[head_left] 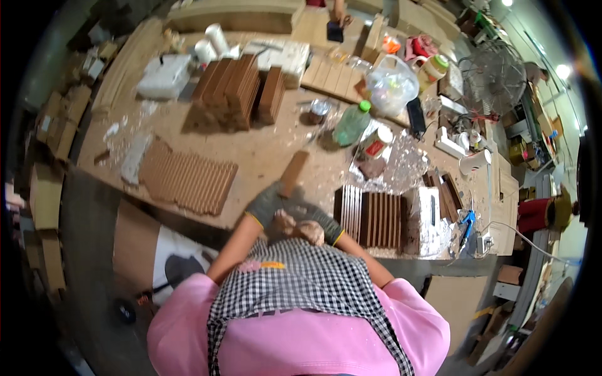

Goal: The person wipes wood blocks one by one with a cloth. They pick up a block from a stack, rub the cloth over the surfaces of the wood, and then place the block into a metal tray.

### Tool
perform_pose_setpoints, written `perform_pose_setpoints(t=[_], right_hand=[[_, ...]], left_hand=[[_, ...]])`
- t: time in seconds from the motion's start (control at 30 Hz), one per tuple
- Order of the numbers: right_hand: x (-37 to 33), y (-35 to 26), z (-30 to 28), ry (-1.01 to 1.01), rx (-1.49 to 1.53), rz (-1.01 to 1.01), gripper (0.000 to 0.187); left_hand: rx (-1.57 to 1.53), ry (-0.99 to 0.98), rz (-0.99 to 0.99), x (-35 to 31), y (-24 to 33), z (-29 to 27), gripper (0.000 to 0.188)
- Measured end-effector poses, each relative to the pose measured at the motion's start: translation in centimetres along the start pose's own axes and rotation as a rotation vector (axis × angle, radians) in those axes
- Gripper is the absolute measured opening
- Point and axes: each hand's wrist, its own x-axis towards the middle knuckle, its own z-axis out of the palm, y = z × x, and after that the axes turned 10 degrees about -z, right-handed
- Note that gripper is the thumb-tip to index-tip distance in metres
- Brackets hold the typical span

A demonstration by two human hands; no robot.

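Just in front of my apron my two hands meet at the table's near edge, in dark grey gloves that leave fingertips bare. A flat brown wooden strip [293,174] sticks up and away from them, its lower end at my left hand [266,203]. My left hand is closed around that end. Beside it, my right hand [318,219] is closed with its bare fingers curled toward me; what they hold is hidden. To the right stands a row of brown strips [382,219] on edge, next to white-edged strips [349,210]. Ribbed brown pieces [188,178] lie to the left.
Upright stacks of brown boards [232,91] stand farther back on the worktable [263,147]. A green-capped bottle [352,125], a glue jar [376,143] and a plastic bag [392,84] are beyond. A blue glue gun [468,229] lies right; a large fan [492,78] stands behind.
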Motion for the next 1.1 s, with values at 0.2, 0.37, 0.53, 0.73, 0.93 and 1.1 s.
perform_pose_setpoints(t=[0.2,0.37,0.53,0.73,0.93,1.1], right_hand=[[1.8,-6.4,0.1,0.493,-0.279,-0.560,0.028],[6.3,-1.0,1.3,0.580,-1.361,-0.679,0.033],[8.7,3.3,0.9,-0.185,-2.241,-0.582,0.059],[10.7,1.2,-1.6,0.026,-2.193,-0.556,0.067],[8.6,0.4,1.2,-0.081,-2.360,-0.490,0.067],[10.4,1.2,1.1,0.107,-2.373,-0.384,0.053]], left_hand=[[1.062,0.473,0.317,-4.4,0.6,-3.7,0.044],[1.343,0.931,0.636,-3.6,-2.5,-6.6,0.060],[-0.495,0.668,-0.142,-0.5,-3.6,-10.8,0.053],[-0.272,0.457,0.455,-3.3,-3.3,-5.7,0.027],[0.912,0.772,0.328,-2.5,-2.3,-7.7,0.031],[1.331,0.865,-0.084,-2.7,0.2,-6.6,0.050]])
